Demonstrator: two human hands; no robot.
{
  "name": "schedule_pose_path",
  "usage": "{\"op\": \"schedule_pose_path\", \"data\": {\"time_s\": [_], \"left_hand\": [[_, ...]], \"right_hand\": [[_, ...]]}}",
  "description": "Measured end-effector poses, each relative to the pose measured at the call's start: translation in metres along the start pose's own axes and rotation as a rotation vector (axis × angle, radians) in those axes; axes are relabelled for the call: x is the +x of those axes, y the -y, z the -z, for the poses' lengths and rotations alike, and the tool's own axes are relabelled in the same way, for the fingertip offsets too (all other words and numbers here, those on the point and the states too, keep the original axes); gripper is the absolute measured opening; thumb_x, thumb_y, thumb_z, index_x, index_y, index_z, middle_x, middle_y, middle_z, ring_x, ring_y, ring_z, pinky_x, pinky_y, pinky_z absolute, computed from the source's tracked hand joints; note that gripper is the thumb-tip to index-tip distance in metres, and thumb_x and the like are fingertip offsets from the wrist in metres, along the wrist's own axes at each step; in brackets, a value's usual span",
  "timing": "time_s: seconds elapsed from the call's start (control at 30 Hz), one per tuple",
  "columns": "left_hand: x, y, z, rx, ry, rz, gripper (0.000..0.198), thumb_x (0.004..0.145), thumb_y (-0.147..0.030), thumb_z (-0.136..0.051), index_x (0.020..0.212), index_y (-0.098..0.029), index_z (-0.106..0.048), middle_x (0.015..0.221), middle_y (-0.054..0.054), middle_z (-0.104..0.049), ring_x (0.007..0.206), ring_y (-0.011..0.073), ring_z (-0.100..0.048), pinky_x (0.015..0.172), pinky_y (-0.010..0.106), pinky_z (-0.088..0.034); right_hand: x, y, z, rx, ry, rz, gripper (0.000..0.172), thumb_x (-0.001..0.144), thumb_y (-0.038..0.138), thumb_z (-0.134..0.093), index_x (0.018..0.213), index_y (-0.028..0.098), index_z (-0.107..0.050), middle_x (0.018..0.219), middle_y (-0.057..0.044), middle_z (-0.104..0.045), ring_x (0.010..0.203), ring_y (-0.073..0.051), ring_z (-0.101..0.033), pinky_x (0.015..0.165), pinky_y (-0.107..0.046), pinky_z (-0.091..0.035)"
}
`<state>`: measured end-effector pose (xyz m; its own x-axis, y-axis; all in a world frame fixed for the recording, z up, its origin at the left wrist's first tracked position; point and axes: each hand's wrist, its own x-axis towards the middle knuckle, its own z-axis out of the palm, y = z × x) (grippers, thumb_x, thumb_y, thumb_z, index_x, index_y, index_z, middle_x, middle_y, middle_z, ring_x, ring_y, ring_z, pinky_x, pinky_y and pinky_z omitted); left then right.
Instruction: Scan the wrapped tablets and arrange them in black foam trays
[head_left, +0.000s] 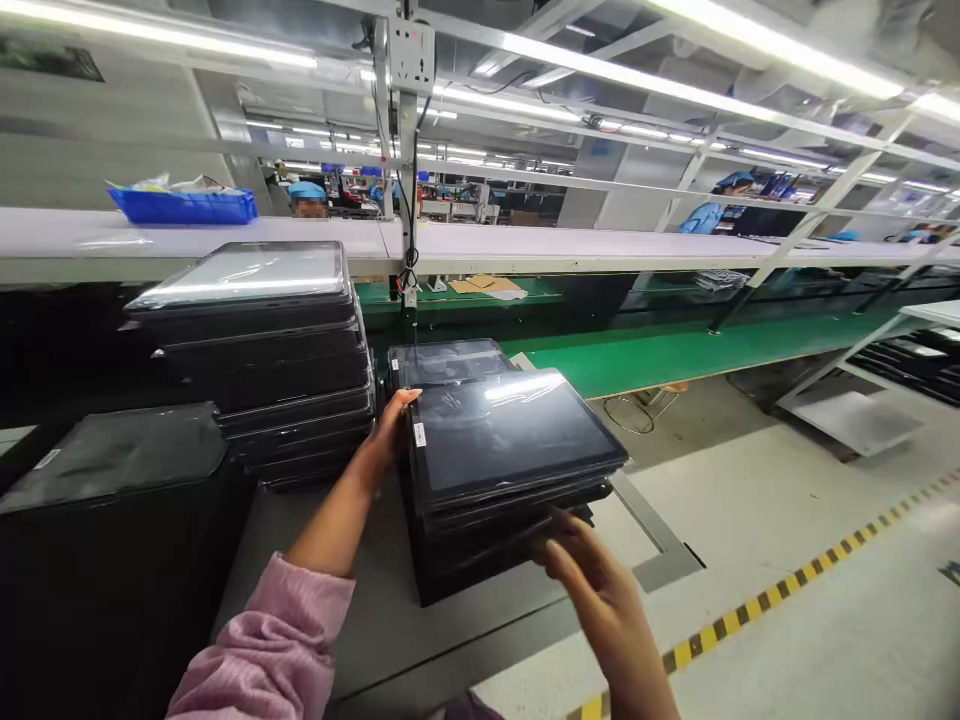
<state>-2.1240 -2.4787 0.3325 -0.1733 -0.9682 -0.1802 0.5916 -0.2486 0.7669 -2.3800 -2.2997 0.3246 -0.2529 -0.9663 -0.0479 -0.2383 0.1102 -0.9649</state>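
A stack of flat black screen panels (517, 430) stands before me, the topmost glossy and bearing a small white label at its left edge. My left hand (386, 430) is closed on the left edge of the upper panels, thumb near the top corner, its other fingers mostly hidden by the stack. Close to the front right of the pile is my right hand (589, 570), slightly blurred, with bent fingers and thumb apart. I see nothing held in it; whether it touches the lower panels I cannot tell. Behind lies another dark panel (450, 358).
A taller pile of black panels (262, 350) rises at the left, beside a lower dark stack (112, 460). Beyond runs a white bench (525, 243) with a blue bin (184, 205), above a green shelf (660, 350). Yellow-black tape (795, 580) crosses the floor. Co-workers are in the background.
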Motion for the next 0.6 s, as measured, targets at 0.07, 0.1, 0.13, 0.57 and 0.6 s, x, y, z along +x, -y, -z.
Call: {"op": "schedule_pose_path", "data": {"time_s": [0.07, 0.1, 0.13, 0.57, 0.6], "left_hand": [[0.002, 0.008, 0.005, -0.006, -0.014, -0.014, 0.033, 0.052, -0.044, -0.070, 0.062, -0.016, -0.054, 0.053, -0.002, -0.054, 0.047, 0.0123, -0.050, 0.050, 0.024, -0.041], [0.003, 0.011, 0.007, -0.013, -0.023, -0.023, 0.033, 0.052, -0.043, -0.070, 0.062, -0.016, -0.054, 0.053, -0.002, -0.053, 0.047, 0.0122, -0.050, 0.050, 0.024, -0.041], [0.004, 0.013, 0.007, -0.024, -0.041, -0.034, 0.032, 0.052, -0.043, -0.070, 0.061, -0.017, -0.054, 0.053, -0.002, -0.053, 0.047, 0.0120, -0.050, 0.049, 0.024, -0.040], [-0.022, 0.005, -0.027, -0.104, -0.172, -0.256, 0.037, 0.068, -0.048, -0.070, 0.061, -0.018, -0.050, 0.053, -0.003, -0.047, 0.049, 0.0106, -0.048, 0.046, 0.022, -0.035], [-0.028, 0.003, -0.028, -0.102, -0.174, -0.260, 0.038, 0.068, -0.050, -0.070, 0.061, -0.018, -0.050, 0.054, -0.003, -0.048, 0.050, 0.0109, -0.049, 0.047, 0.022, -0.036]], "right_hand": [[0.028, -0.004, 0.021, -0.076, -0.319, 0.062, 0.049, 0.079, 0.058, -0.060, 0.103, 0.017, -0.066, 0.087, -0.011, -0.070, 0.083, -0.028, -0.065, 0.080, -0.043, -0.051], [0.045, -0.004, 0.028, -0.085, -0.479, 0.112, 0.046, 0.080, 0.057, -0.058, 0.102, 0.017, -0.066, 0.091, -0.011, -0.069, 0.088, -0.028, -0.065, 0.083, -0.043, -0.050], [0.063, -0.003, 0.033, -0.078, -0.584, 0.169, 0.045, 0.081, 0.056, -0.056, 0.104, 0.018, -0.065, 0.099, -0.011, -0.068, 0.097, -0.028, -0.063, 0.087, -0.043, -0.048], [0.114, 0.016, 0.009, 0.561, -0.464, 0.210, 0.051, 0.080, 0.061, -0.037, 0.096, 0.020, -0.064, 0.094, -0.008, -0.069, 0.102, -0.032, -0.061, 0.090, -0.049, -0.048], [0.113, 0.017, 0.012, 0.548, -0.442, 0.239, 0.053, 0.081, 0.062, -0.035, 0.098, 0.020, -0.064, 0.095, -0.008, -0.069, 0.101, -0.033, -0.061, 0.089, -0.050, -0.049]]}}
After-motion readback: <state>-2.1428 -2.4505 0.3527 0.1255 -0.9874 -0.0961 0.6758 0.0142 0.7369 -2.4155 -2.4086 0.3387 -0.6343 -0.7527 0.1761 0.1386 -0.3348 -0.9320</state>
